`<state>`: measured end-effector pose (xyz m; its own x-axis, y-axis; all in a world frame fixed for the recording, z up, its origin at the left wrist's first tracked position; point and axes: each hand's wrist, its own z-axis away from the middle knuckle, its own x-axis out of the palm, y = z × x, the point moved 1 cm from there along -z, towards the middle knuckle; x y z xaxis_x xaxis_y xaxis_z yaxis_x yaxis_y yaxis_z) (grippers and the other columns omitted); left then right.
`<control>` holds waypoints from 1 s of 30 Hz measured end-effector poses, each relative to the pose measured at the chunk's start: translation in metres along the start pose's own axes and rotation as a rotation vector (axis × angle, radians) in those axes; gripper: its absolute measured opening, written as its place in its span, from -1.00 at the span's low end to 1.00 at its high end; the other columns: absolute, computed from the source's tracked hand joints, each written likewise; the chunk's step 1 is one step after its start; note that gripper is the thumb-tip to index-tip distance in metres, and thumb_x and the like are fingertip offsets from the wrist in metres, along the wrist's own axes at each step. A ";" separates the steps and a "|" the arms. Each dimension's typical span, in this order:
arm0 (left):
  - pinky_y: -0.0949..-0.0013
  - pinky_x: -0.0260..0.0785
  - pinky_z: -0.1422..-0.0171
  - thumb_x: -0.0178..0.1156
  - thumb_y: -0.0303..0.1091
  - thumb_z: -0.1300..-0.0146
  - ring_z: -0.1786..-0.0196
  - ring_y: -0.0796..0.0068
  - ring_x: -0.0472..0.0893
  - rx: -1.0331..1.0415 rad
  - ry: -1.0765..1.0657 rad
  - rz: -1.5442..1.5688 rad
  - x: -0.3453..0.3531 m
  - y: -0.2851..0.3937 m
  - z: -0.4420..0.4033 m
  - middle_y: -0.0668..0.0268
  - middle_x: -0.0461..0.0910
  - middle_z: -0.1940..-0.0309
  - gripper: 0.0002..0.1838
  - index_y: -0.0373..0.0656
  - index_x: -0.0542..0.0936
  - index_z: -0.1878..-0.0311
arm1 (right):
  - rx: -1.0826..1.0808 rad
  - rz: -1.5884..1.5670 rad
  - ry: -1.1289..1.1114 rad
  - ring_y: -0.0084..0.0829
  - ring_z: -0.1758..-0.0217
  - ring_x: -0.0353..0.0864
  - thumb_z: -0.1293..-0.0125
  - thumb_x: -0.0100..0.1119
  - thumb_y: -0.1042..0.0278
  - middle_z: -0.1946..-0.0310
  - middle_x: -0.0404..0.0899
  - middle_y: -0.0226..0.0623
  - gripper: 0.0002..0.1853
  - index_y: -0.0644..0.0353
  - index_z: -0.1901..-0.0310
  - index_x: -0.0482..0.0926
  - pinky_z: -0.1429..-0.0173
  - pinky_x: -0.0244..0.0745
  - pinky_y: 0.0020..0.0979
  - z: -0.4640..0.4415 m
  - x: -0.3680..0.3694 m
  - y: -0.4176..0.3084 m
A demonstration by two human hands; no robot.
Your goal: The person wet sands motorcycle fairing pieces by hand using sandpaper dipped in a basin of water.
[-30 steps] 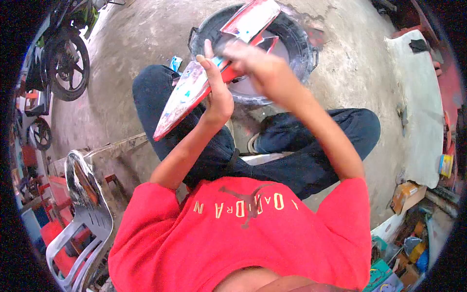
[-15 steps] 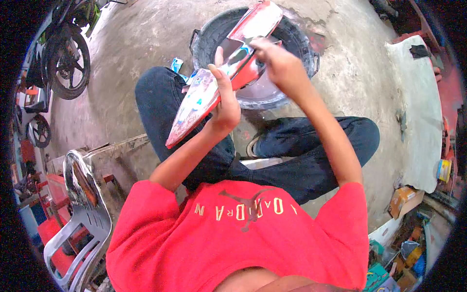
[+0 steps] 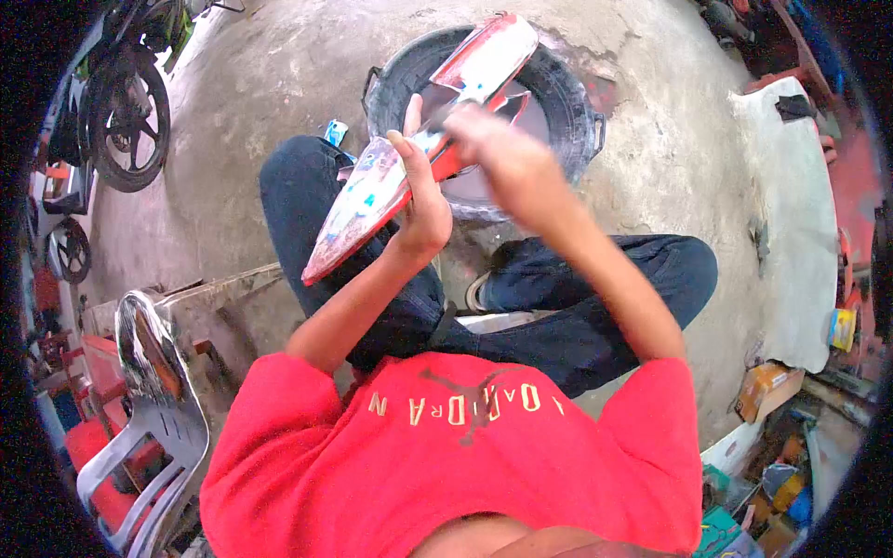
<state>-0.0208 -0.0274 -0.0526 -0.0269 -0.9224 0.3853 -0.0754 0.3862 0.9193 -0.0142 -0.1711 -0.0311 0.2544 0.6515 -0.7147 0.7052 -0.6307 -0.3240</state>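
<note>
A long, pointed motorcycle body panel (image 3: 358,205), red along its edge with worn white and blue patches, slants over my left leg and the black tub (image 3: 389,98). My left hand (image 3: 425,206) is closed around its middle from below, thumb and fingers at its sides. On the upper face, near the panel's narrow part, my right hand (image 3: 516,167) presses with bent fingers. Motion smears those fingertips, and whatever lies under them is hidden. The panel's broad far end reaches over the tub, which holds cloudy liquid.
A blue-and-white scrap (image 3: 336,131) lies on the concrete floor by my left knee. A grey plastic chair (image 3: 172,409) stands at the left, below a motorcycle wheel (image 3: 128,121). To the right are a pale sheet (image 3: 800,223), a cardboard box (image 3: 770,391) and assorted clutter.
My right hand has moved down and left along the panel, towards my left hand. The panel has shifted slightly down and left, still in my left hand.
</note>
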 end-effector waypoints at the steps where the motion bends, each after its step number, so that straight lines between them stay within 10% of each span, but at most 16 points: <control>1: 0.10 0.19 -0.54 -0.48 0.45 -0.45 -0.42 0.23 0.43 -0.020 0.011 0.017 0.001 -0.002 0.000 0.09 0.41 -0.39 -0.09 -0.07 0.10 -0.59 | -0.068 -0.106 -0.010 -0.10 -0.29 0.59 -0.28 0.11 0.42 -0.17 0.62 -0.04 -0.58 0.21 -0.19 0.55 -0.36 0.50 -0.17 -0.001 -0.005 -0.038; 7: 0.09 0.21 -0.52 -0.48 0.49 -0.42 -0.41 0.22 0.43 -0.133 -0.028 0.018 0.003 0.007 0.008 0.07 0.42 -0.36 -0.06 -0.07 0.09 -0.59 | 0.191 0.061 -0.031 -0.10 -0.27 0.61 -0.28 0.12 0.44 -0.17 0.62 -0.09 -0.58 0.25 -0.19 0.54 -0.34 0.51 -0.18 -0.001 0.005 0.037; 12: 0.12 0.27 -0.48 -0.48 0.45 -0.45 -0.37 0.19 0.47 -0.068 -0.067 0.014 -0.003 0.001 0.007 0.06 0.42 -0.35 -0.07 -0.14 0.07 -0.59 | -0.080 -0.139 0.006 -0.12 -0.28 0.60 -0.23 0.15 0.47 -0.15 0.63 -0.08 -0.56 0.23 -0.18 0.55 -0.36 0.50 -0.13 -0.001 -0.003 -0.031; 17: 0.17 0.30 -0.44 -0.46 0.43 -0.47 -0.32 0.25 0.51 -0.051 0.001 0.068 0.001 -0.002 0.006 0.07 0.46 -0.32 -0.08 -0.17 0.12 -0.57 | 0.163 -0.001 0.016 -0.05 -0.33 0.56 -0.27 0.05 0.64 -0.19 0.60 -0.06 -0.55 0.28 -0.21 0.54 -0.37 0.48 -0.17 0.007 0.010 0.038; 30: 0.16 0.25 -0.48 -0.45 0.40 -0.49 -0.34 0.27 0.49 0.001 -0.024 0.025 0.000 0.005 0.002 0.09 0.49 -0.30 -0.11 -0.16 0.15 -0.56 | -0.037 -0.055 0.039 -0.11 -0.25 0.63 -0.28 0.13 0.44 -0.16 0.63 -0.05 -0.59 0.23 -0.18 0.56 -0.35 0.51 -0.14 0.001 0.001 -0.019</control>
<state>-0.0228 -0.0255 -0.0482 -0.0528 -0.9121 0.4065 -0.0754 0.4095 0.9092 -0.0285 -0.1589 -0.0259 0.2398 0.7012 -0.6714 0.7426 -0.5780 -0.3383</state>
